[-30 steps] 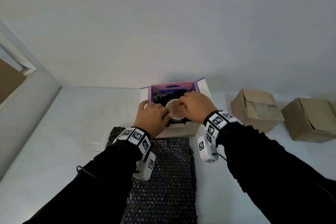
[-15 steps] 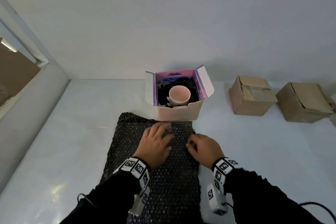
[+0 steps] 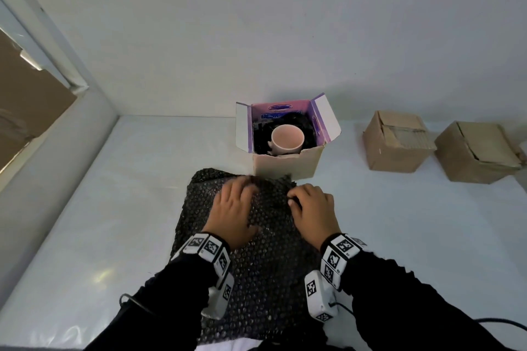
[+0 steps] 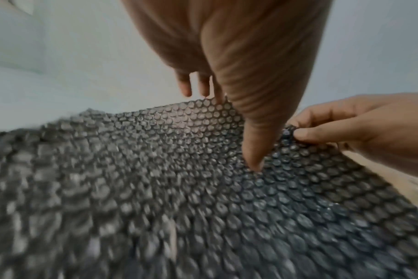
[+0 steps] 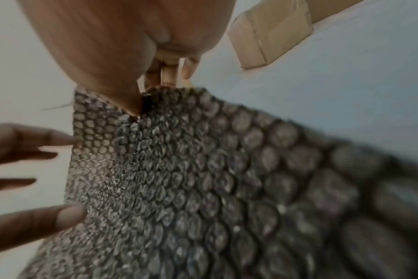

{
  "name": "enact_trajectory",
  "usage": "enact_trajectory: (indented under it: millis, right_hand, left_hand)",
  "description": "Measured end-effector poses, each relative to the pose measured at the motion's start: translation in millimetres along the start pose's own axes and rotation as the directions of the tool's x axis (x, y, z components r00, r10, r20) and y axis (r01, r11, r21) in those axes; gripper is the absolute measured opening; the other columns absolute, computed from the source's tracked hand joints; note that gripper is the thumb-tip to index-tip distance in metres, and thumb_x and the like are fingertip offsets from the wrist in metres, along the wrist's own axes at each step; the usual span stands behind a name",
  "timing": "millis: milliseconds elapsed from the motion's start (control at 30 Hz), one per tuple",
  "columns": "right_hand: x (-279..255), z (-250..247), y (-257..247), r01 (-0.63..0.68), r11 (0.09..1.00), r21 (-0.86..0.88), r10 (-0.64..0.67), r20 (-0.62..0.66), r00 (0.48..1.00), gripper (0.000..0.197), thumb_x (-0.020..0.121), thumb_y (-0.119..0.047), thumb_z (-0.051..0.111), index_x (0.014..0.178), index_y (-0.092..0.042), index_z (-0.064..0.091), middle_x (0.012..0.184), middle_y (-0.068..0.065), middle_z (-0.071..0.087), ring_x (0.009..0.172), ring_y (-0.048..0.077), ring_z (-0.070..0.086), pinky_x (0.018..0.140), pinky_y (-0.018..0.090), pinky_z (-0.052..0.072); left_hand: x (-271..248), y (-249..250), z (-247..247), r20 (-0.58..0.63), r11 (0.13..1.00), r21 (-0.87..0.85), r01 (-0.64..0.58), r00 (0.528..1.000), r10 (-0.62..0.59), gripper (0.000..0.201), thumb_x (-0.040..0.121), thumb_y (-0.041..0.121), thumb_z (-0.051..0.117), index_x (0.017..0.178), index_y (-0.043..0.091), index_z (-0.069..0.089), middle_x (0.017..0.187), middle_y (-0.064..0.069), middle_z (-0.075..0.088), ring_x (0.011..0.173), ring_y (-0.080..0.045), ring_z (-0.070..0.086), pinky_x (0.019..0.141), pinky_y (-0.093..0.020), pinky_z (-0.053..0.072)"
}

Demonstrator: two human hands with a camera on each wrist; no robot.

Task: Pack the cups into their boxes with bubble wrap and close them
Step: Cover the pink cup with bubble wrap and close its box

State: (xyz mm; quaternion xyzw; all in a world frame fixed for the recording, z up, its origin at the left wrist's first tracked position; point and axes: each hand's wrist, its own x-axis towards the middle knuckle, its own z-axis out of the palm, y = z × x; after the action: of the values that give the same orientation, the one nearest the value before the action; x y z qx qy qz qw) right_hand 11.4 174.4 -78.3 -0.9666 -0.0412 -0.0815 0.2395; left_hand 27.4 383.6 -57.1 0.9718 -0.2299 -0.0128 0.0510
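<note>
A pink cup (image 3: 286,137) sits upright in an open box (image 3: 285,165) with purple inner flaps, on dark wrap, at the back of the white table. In front of the box lies a sheet of dark bubble wrap (image 3: 256,251). My left hand (image 3: 236,208) lies flat on the bubble wrap (image 4: 155,169) with straight fingers (image 4: 253,162) pressing it. My right hand (image 3: 310,208) pinches the bubble wrap (image 5: 203,169) at its far right edge between thumb and fingers (image 5: 170,75), lifting that edge slightly.
Two closed brown cardboard boxes (image 3: 397,144) (image 3: 476,151) stand at the back right; one of them (image 5: 270,35) shows in the right wrist view. A wall runs behind the table, and a ledge along the left. Cables trail near my wrists.
Both hands left the cup in the box and came back toward me onto the bubble wrap. The right hand has taken hold of its far edge.
</note>
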Motion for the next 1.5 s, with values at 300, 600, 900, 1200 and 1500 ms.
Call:
enact_trajectory:
  millis: [300, 600, 900, 1200, 1500]
  right_hand:
    - [15, -43, -27, 0.079, 0.926, 0.37, -0.083, -0.005, 0.997, 0.027, 0.096, -0.041, 0.051, 0.119, -0.028, 0.046, 0.098, -0.007, 0.065, 0.084, 0.016, 0.063, 0.071, 0.032, 0.048]
    - [41, -65, -15, -0.04, 0.928, 0.369, -0.022, 0.163, 0.986, 0.026, 0.098, -0.016, 0.049, 0.124, -0.018, 0.054, 0.111, 0.009, 0.068, 0.101, 0.028, 0.062, 0.081, 0.032, 0.047]
    - [67, -97, -16, 0.093, 0.992, 0.081, -0.121, 0.489, 0.864, 0.063, 0.062, -0.057, 0.081, 0.115, -0.028, 0.063, 0.107, -0.008, 0.069, 0.097, 0.01, 0.064, 0.085, 0.028, 0.05]
    - [87, -111, -4, 0.07, 0.996, 0.054, -0.088, 0.523, 0.848, 0.023, 0.095, -0.012, 0.047, 0.118, -0.014, 0.051, 0.112, 0.013, 0.061, 0.102, 0.031, 0.058, 0.087, 0.04, 0.047]
    - [103, -138, -7, 0.143, 0.99, 0.006, -0.122, 0.555, 0.823, 0.057, 0.061, -0.044, 0.087, 0.11, -0.024, 0.065, 0.103, -0.005, 0.069, 0.096, 0.013, 0.064, 0.086, 0.029, 0.05]
  left_hand:
    - [44, -9, -46, -0.23, 0.973, 0.037, -0.227, 0.946, 0.229, 0.032, 0.084, 0.041, 0.049, 0.077, 0.012, 0.06, 0.078, -0.006, 0.062, 0.074, -0.03, 0.061, 0.067, -0.038, 0.047]
    - [47, -11, -72, -0.209, 0.958, -0.217, -0.19, 0.967, 0.145, 0.043, 0.092, 0.025, 0.043, 0.133, 0.034, 0.04, 0.102, -0.005, 0.049, 0.072, -0.033, 0.058, 0.059, -0.042, 0.052]
    - [54, -21, -92, -0.017, 0.969, 0.077, -0.237, 0.971, 0.239, 0.08, 0.06, 0.087, 0.053, 0.11, 0.025, 0.048, 0.102, 0.006, 0.048, 0.084, -0.013, 0.052, 0.067, -0.031, 0.046]
    - [73, -14, -95, 0.099, 0.967, 0.065, -0.245, 0.966, 0.238, 0.036, 0.096, 0.034, 0.045, 0.131, 0.027, 0.049, 0.124, 0.001, 0.055, 0.112, -0.02, 0.053, 0.083, -0.038, 0.049]
    - [87, -1, -99, -0.049, 0.964, -0.109, -0.243, 0.97, 0.239, 0.039, 0.085, 0.052, 0.036, 0.106, 0.022, 0.048, 0.097, 0.001, 0.062, 0.086, -0.024, 0.061, 0.068, -0.035, 0.046]
